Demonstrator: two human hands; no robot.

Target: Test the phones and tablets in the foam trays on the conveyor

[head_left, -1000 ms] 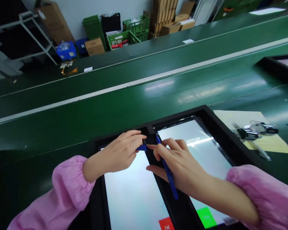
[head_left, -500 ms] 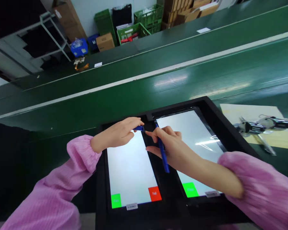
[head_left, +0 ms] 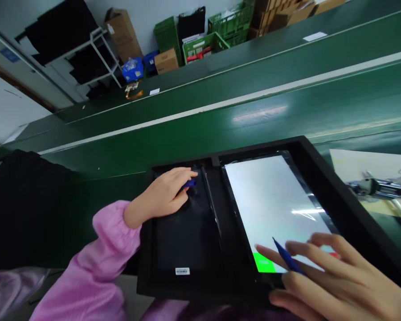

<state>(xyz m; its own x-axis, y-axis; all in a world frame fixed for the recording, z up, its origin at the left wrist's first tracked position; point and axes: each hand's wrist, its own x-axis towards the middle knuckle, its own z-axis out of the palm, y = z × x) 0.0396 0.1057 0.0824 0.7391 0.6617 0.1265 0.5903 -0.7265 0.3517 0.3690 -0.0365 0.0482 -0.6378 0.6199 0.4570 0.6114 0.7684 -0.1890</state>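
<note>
Two tablet-like screens lie side by side in a black foam tray [head_left: 232, 249]. The left screen [head_left: 183, 240] is dark, with a small barcode label at its lower edge. The right screen [head_left: 263, 196] glows white, with a green box at its lower left corner. My left hand [head_left: 163, 191] rests over the top of the dark screen, fingers closed on a small blue piece [head_left: 189, 183], mostly hidden. At the lower end of the lit screen, my right hand [head_left: 324, 272] grips a blue pointed stick [head_left: 285, 255], its index finger stretched to the green box.
Metal cylindrical parts [head_left: 381, 187] lie on a yellowish sheet [head_left: 350, 158] to the right. A green belt [head_left: 187, 133] with a white strip runs behind the tray. Black cloth-like material [head_left: 26, 209] stands at left. Green crates [head_left: 203, 47] and cardboard boxes [head_left: 166, 61] sit beyond.
My right hand has moved from between the screens down and right to the lit screen's lower end. The left screen went from white with green and red boxes to dark.
</note>
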